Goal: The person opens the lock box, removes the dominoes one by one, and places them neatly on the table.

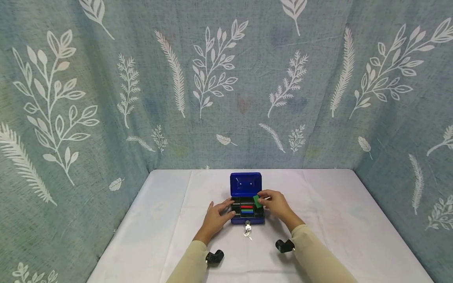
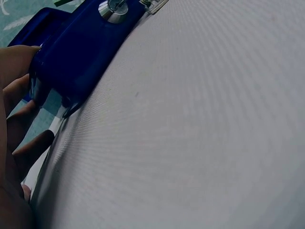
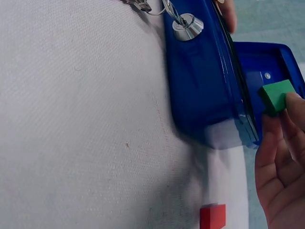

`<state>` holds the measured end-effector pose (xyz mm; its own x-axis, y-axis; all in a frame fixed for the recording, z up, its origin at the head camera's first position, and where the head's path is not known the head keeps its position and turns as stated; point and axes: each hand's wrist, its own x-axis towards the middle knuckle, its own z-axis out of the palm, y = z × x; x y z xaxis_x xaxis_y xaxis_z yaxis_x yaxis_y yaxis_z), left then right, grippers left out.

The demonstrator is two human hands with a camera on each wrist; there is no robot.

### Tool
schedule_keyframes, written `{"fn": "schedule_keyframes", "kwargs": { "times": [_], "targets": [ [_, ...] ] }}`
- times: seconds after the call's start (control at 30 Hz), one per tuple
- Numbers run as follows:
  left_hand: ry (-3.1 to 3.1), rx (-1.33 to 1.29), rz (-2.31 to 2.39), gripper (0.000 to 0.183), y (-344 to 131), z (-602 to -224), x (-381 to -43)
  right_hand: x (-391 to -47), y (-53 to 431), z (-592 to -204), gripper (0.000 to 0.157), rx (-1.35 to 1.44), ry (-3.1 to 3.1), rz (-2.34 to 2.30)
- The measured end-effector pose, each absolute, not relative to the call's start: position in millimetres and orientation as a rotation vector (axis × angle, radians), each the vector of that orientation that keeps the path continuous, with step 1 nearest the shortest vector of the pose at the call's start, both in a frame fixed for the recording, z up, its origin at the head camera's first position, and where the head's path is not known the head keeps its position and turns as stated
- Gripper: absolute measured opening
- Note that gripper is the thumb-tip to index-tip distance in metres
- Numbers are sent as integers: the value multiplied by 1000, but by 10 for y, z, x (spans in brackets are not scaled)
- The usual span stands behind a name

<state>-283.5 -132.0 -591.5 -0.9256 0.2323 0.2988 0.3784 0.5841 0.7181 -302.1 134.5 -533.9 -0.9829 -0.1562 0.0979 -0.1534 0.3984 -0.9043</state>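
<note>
Right hand (image 1: pixel 276 203) pinches green block (image 1: pixel 256 201) above right end of box (image 1: pixel 256 221); left hand (image 1: pixel 216 218), fingers loose, touches left end. Probably placing step; next likely calls for lowering, release.

no readable text, label, brand, number or sign on the box (image 3: pixel 200 86), none on its lock (image 3: pixel 188 27), keys (image 1: pixel 248 227) or green block (image 3: pixel 276 97)

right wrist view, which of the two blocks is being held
The green block, pinched by the right hand in front of the raised blue lid; the red block, at the picture's bottom edge, touches no hand.
</note>
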Motion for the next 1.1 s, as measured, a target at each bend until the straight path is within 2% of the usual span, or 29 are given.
{"fn": "schedule_keyframes", "kwargs": {
  "times": [0.77, 1.1],
  "targets": [
    [-2641, -518, -1237, 47, -1321, -5916, -2856, -2967, 1572, -5377, 22, -67, 2574, -1697],
    [-2689, -471, -1232, 47, -1309, -5938, -2868, -2937, 1691, -5416, 21, -81, 2609, -1714]
  ]
}}
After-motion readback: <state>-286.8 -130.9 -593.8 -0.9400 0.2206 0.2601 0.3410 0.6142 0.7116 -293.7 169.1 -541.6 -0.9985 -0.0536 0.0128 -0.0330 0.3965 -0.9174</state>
